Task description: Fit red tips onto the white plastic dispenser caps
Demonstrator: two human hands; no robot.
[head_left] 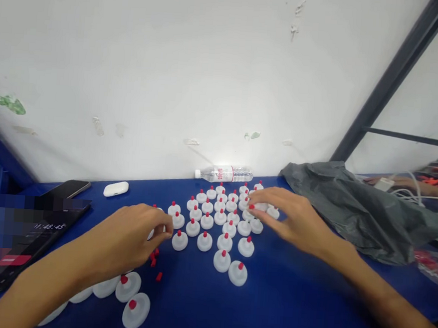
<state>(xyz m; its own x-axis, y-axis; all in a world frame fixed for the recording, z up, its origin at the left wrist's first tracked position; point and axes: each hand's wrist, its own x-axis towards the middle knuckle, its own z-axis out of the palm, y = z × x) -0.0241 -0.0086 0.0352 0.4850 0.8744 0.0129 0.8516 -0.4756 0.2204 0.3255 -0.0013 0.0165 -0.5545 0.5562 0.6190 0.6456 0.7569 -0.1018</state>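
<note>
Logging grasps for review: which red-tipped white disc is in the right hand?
The disc pinched between thumb and fingers of the right hand; its red tip points left, while the other visible discs rest on the table.

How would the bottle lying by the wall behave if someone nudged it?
The bottle would probably roll rather than slide, being round and on its side; pushed forward, it could run into the discs, while the wall should stop it behind. Its clear, thin-looking plastic may give a little when squeezed. How full it is, and so its weight, I can't tell.
</note>
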